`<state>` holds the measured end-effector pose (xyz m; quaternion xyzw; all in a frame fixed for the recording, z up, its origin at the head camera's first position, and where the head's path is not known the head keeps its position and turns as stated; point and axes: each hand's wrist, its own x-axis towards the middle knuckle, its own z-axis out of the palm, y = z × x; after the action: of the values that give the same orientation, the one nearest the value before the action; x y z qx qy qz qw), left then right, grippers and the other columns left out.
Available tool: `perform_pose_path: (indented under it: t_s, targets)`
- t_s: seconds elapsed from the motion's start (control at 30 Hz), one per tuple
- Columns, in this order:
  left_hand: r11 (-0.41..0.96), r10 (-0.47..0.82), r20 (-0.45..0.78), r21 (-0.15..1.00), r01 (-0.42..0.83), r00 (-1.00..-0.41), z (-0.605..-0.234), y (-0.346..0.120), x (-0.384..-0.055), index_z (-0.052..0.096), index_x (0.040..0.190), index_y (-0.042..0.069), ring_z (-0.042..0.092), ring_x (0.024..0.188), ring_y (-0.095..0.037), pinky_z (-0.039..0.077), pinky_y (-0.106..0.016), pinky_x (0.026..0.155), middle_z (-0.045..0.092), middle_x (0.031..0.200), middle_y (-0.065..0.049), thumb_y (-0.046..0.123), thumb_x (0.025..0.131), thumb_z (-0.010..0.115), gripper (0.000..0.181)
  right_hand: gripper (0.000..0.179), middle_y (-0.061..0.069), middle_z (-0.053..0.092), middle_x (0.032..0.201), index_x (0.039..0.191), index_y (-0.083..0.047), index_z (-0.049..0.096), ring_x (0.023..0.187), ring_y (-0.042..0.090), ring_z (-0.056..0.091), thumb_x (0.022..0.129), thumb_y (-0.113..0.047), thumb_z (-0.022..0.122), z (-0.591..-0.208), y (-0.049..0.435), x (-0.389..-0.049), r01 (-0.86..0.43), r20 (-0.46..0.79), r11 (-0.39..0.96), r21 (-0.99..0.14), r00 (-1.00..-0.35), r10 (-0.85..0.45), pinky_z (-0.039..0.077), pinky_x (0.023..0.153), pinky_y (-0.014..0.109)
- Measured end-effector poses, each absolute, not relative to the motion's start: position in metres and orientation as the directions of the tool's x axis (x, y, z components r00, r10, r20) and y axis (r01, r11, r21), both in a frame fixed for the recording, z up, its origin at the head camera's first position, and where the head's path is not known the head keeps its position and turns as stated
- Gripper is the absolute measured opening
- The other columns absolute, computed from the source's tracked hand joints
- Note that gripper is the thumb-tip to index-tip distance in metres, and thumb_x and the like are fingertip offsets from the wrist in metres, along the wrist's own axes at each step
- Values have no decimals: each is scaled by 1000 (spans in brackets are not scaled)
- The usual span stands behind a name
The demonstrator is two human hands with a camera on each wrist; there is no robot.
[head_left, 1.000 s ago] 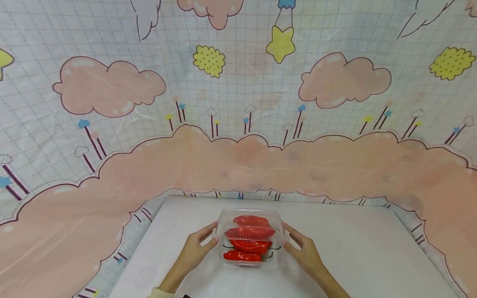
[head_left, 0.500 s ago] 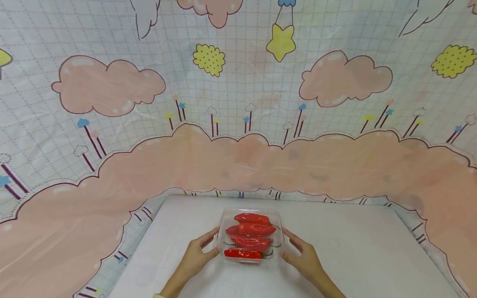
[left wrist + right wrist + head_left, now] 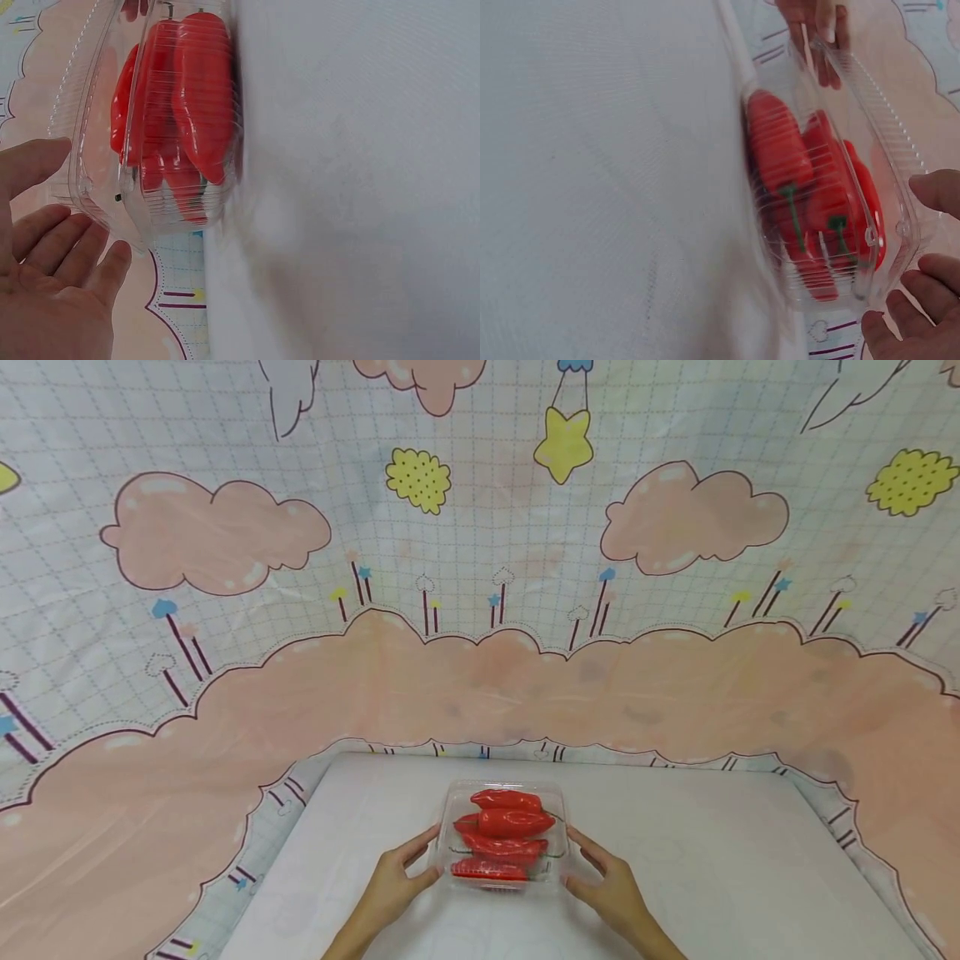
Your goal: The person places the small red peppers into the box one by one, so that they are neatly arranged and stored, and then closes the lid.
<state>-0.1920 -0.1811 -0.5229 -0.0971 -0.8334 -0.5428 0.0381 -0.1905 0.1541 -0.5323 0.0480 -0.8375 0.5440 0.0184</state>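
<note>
A clear plastic clamshell box [image 3: 447, 810] stands on the white table, holding several red peppers [image 3: 517, 823] with green stems. In the wrist views its lid [image 3: 105, 97] lies over the base, and a narrow gap shows between their rims. At the box's left side is my left hand [image 3: 393, 878], thumb and fingers spread apart, tips at the lid's rim. My right hand [image 3: 611, 885] mirrors it on the other side, its thumb [image 3: 937, 191] by the lid's edge and fingers loosely bent. Whether every fingertip touches the plastic, I cannot tell.
The white table top [image 3: 720, 852] extends to both sides of the box. Behind it and along its sides hangs a patterned cloth [image 3: 480, 685] with pink clouds and stars.
The ridged front of the lid has come down toward me over the peppers. Both hands have shifted slightly toward me along the box's sides.
</note>
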Motion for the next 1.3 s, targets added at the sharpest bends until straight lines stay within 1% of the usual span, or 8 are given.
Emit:
perform_pose_path:
  t_s: [0.17, 0.33, 0.6, 0.8, 0.93, 1.07, 1.2, 1.3]
  targets:
    - [409, 138, 188, 883, 229, -972, -526, -183, -191, 59, 135, 4, 55, 125, -45, 46, -46, 105, 56, 141, -19, 10, 82, 77, 56, 70, -2, 56, 144, 138, -19, 58, 133, 27, 52, 73, -9, 83, -538, 154, -190, -136, 124, 407, -903, -991, -55, 45, 110, 34]
    - [407, 137, 194, 883, 234, -971, -531, -184, -191, 60, 134, 5, 57, 123, -44, 48, -45, 104, 57, 139, -20, 7, 83, 76, 54, 68, 0, 60, 140, 135, -16, 61, 128, 21, 56, 73, -9, 84, -543, 154, -189, -203, 198, 424, -882, -979, -56, 47, 105, 21]
    - [337, 114, 198, 914, 226, -974, -538, -184, -192, 62, 130, 4, 52, 130, -38, 51, -40, 102, 59, 138, -16, -5, 81, 72, 51, 60, 4, 62, 138, 130, -15, 64, 129, 20, 55, 73, -8, 84, -548, 154, -188, -214, 219, 401, -891, -975, -34, 46, 104, 18]
    - [316, 55, 171, 932, 179, -984, -543, -181, -194, 65, 122, 3, 59, 120, -35, 58, -29, 90, 58, 134, -16, -5, 81, 72, 42, 44, 11, 58, 138, 116, -6, 70, 126, 27, 56, 74, 0, 81, -552, 152, -188, -227, 246, 391, -892, -969, 1, 52, 99, 23]
    - [293, 24, 70, 953, 74, -997, -544, -181, -194, 56, 130, 1, 66, 99, -21, 58, -23, 76, 60, 123, -16, 0, 84, 70, 48, 44, 13, 62, 129, 119, -6, 66, 114, 27, 62, 77, -2, 79, -550, 150, -187, -146, 167, 344, -928, -985, 32, 57, 89, 27]
    - [229, 75, -38, 973, -20, -996, -543, -182, -193, 43, 136, -8, 65, 77, -12, 57, -25, 63, 65, 104, -17, 3, 89, 63, 53, 48, 11, 68, 111, 126, -3, 59, 91, 13, 66, 81, -6, 74, -546, 150, -185, -9, 22, 300, -954, -999, 38, 57, 74, 21]
    - [170, 156, -96, 983, -69, -983, -541, -184, -191, 40, 134, -14, 62, 65, -9, 54, -22, 57, 69, 82, -11, 6, 95, 57, 48, 48, 10, 70, 86, 133, 4, 50, 68, 10, 62, 90, -10, 65, -546, 153, -185, 83, -102, 249, -965, -993, -66, 53, 58, 21]
    - [117, 190, -131, 987, -110, -973, -542, -183, -191, 36, 137, -13, 61, 61, -8, 53, -20, 56, 69, 75, -4, 8, 96, 55, 49, 49, 7, 70, 74, 137, 7, 42, 60, 12, 60, 96, -14, 57, -549, 156, -185, 138, -169, 186, -973, -972, -161, 51, 54, 23]
